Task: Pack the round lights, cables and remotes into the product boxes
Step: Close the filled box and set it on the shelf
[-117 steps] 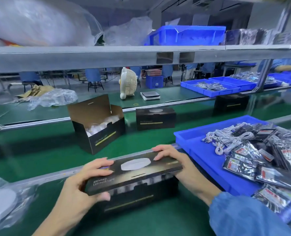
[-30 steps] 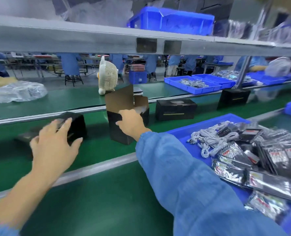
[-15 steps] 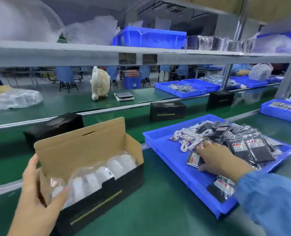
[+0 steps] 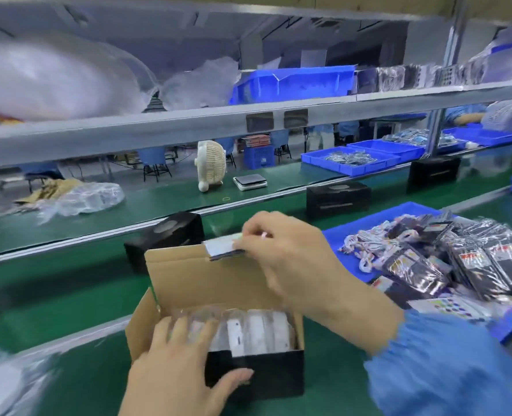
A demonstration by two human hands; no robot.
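An open black product box (image 4: pixel 266 370) with a brown cardboard lid (image 4: pixel 200 280) stands on the green bench in front of me. Several white round lights in clear bags (image 4: pixel 257 331) stand on edge inside it. My left hand (image 4: pixel 176 367) grips the box's front left corner, fingers lying over the lights and thumb on the black front wall. My right hand (image 4: pixel 293 259) pinches a bagged remote (image 4: pixel 221 249) above the lid's top edge. To the right, a blue tray (image 4: pixel 347 232) holds white cables (image 4: pixel 365 241) and more bagged remotes (image 4: pixel 470 265).
Shut black boxes (image 4: pixel 170 232) (image 4: pixel 337 198) sit on the green conveyor behind. Farther back are a small white fan (image 4: pixel 209 165), a scale (image 4: pixel 250 181), crumpled plastic bags (image 4: pixel 84 198) and more blue trays (image 4: pixel 350 159). A metal shelf (image 4: pixel 158 127) crosses overhead. Bagged lights (image 4: pixel 6 382) lie lower left.
My right hand has left the blue tray with a bagged remote and now holds it above the open box. My left hand shifted from the box's left side onto its front corner.
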